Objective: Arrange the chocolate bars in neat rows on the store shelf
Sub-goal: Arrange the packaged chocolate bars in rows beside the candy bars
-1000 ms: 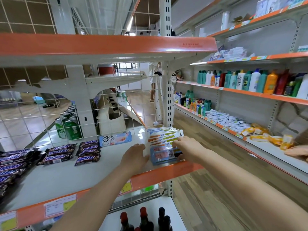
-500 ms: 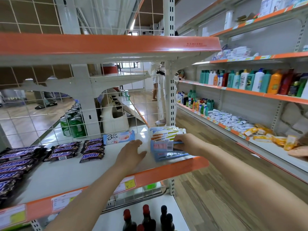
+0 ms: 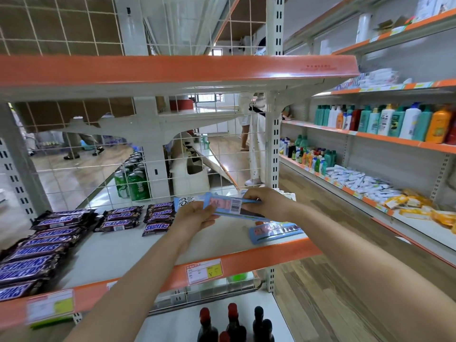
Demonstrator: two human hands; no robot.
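Above the white shelf point(image 3: 148, 248) with an orange front edge, both my hands hold a light-blue Dove chocolate bar point(image 3: 232, 207), barcode side up. My left hand point(image 3: 195, 217) grips its left end from below. My right hand point(image 3: 269, 202) pinches its right end from above. Another blue Dove bar point(image 3: 183, 201) lies flat behind my left hand. One more blue bar point(image 3: 274, 232) rests near the shelf's front right. Brown Snickers bars point(image 3: 158, 214) lie in stacks to the left, with more Snickers point(image 3: 32, 257) in a long row at far left.
A wire grid point(image 3: 98, 169) backs the shelf, with green cans point(image 3: 133, 183) behind it. An orange-edged shelf point(image 3: 172, 70) hangs overhead. Dark bottles point(image 3: 232, 324) stand on the shelf below. Across the aisle, shelves hold shampoo bottles point(image 3: 394, 122) and packets point(image 3: 365, 183). A person point(image 3: 254, 144) stands beyond.
My right hand lifted a blue bar off the pile at the right and carried it left. My left hand rose from the shelf and took its other end.
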